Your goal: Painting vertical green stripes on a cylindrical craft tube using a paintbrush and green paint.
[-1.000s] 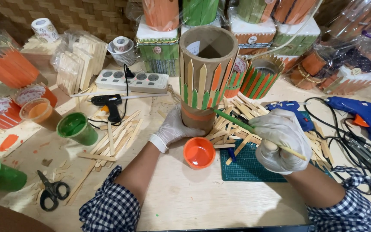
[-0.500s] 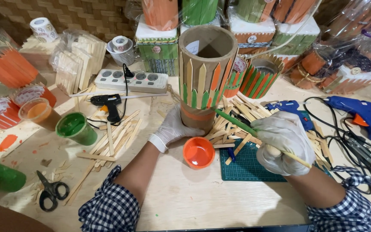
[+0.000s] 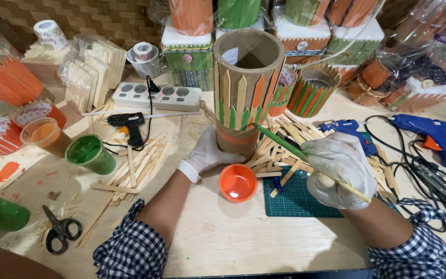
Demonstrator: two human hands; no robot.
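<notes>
While the gloved left hand [image 3: 207,154] is wrapping its grip around the base of the tube [image 3: 243,93], the gloved right hand [image 3: 339,170] is pinching a brush [image 3: 295,150] in a pressed-together grip, its green tip touching the tube's lower side. The tube is standing upright at the middle of the tabletop [image 3: 223,237], pointed sticks in orange, green and bare wood running around its wall above an orange band. An orange paint cup [image 3: 238,182] is sitting just at 6 o'clock from the tube, between the two hands. A pile of loose sticks [image 3: 285,144] is lying at 4 o'clock from the tube, partly over a green mat [image 3: 295,199]. At 9 o'clock, a green cup [image 3: 90,154] and a black glue gun [image 3: 127,124] are resting near more sticks, with scissors [image 3: 60,228] at 8 o'clock. Two blue glue guns [image 3: 429,137] are lying at 3 o'clock among black cables.
</notes>
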